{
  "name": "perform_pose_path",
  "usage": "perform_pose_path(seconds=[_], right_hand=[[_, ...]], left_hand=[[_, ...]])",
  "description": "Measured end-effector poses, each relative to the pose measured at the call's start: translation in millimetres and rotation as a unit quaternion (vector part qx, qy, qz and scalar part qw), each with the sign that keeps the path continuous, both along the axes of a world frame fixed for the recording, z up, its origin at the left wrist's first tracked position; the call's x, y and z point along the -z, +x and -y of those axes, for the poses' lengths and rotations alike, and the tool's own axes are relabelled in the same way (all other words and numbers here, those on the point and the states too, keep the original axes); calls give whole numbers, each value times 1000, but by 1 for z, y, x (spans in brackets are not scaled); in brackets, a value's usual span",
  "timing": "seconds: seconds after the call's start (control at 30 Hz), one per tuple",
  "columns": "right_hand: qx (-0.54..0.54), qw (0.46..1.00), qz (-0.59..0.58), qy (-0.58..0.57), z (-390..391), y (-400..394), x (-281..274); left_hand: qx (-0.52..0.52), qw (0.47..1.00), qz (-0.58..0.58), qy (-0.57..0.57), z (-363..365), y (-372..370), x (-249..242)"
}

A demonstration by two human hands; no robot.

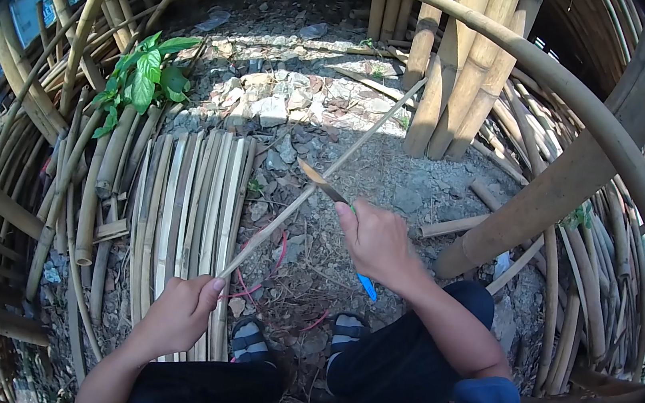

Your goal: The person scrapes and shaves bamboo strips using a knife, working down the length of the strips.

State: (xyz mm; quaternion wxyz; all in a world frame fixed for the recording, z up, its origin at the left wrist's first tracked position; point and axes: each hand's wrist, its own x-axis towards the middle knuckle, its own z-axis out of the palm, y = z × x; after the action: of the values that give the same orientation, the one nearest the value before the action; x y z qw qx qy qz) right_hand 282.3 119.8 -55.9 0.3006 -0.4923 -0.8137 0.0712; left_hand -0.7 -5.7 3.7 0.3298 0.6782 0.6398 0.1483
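1. Left hand (178, 314) is clamped round the near end of a strip (321, 177); right hand (376, 240) is wrapped round a knife (323, 184), blade on it.
2. The strip runs out over the ground (390, 177). I'd guess it's light, whippy and splintery, so grip the end.
3. Slats (187, 193) lie left.

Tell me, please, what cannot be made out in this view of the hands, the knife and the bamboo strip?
Head view only:
- Knife: the right hand covers its handle.
- Bamboo strip: its near end is hidden inside the left hand.
- Blue piece under the right hand: too small to identify.
- Sandals: partly covered by the knees.
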Motion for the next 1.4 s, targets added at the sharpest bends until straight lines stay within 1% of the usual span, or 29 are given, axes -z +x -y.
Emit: perform_pose_path(seconds=[0.03,0.07,0.13,0.2,0.27,0.3,0.37,0.43,0.5,0.53,0.6,0.63,0.67,0.73,0.8,0.93,1.0,1.03,1.1,1.17,1.2,1.27,1.3,1.37,1.4], right_hand=[[-21,999,-22,-8,5,-4,0],[-19,1000,-20,-6,13,-10,0],[-95,995,-1,5,30,-23,2],[-89,996,-2,-15,21,-15,0],[-12,1000,-6,18,-10,8,-4],[-12,999,25,35,-13,11,-8],[-5,999,31,38,-14,10,-7],[3,999,30,41,-12,5,-6],[-15,999,-4,28,-4,0,-7],[-15,999,-3,30,5,-6,-9],[-111,993,38,29,27,-21,-15],[-125,991,44,26,30,-22,-18],[-123,991,41,25,25,-21,-17],[-64,997,15,27,-2,-9,-15],[45,999,6,3,-42,18,-15],[46,999,21,-11,-47,33,-7],[19,998,14,-55,-33,21,-8],[21,998,15,-55,-23,12,-8],[-76,996,8,-42,-3,-3,-4],[-74,996,31,-36,-8,-1,-4],[-73,996,52,-28,-13,0,-6],[24,1000,12,-16,-52,23,-9],[25,999,13,-15,-64,34,-9],[65,995,72,11,-79,50,-11],[66,995,75,13,-77,50,-12]], left_hand=[[2,1000,-6,-11,-1,0,0],[5,1000,-12,-22,-2,1,1],[0,1000,-4,-27,-1,4,-2],[-7,999,3,-37,2,4,-2],[-32,999,2,7,6,-2,1],[-21,1000,7,13,6,-3,3],[-27,1000,4,11,5,-1,1],[-32,999,-6,9,3,0,-1],[-28,999,2,19,4,0,-2],[-28,999,2,20,4,1,-2],[-24,1000,2,-3,4,2,-2],[-21,1000,-1,-4,4,3,-4],[-24,1000,-1,-6,4,3,-7],[-30,1000,-1,-9,6,1,-7],[-43,999,-19,-12,9,-4,-5],[-37,999,-5,-22,9,-3,2],[-50,998,-11,-28,6,-4,5],[-48,998,-10,-28,4,-4,5],[-45,998,-11,-37,3,-3,0],[-50,998,-11,-39,5,-2,-2],[-56,998,-12,-40,6,-3,-3],[-56,998,-16,-36,9,-6,-3],[-58,998,-17,-29,10,-7,-2],[-58,998,-18,-34,9,-7,-1],[-60,997,-21,-42,9,-7,1]])
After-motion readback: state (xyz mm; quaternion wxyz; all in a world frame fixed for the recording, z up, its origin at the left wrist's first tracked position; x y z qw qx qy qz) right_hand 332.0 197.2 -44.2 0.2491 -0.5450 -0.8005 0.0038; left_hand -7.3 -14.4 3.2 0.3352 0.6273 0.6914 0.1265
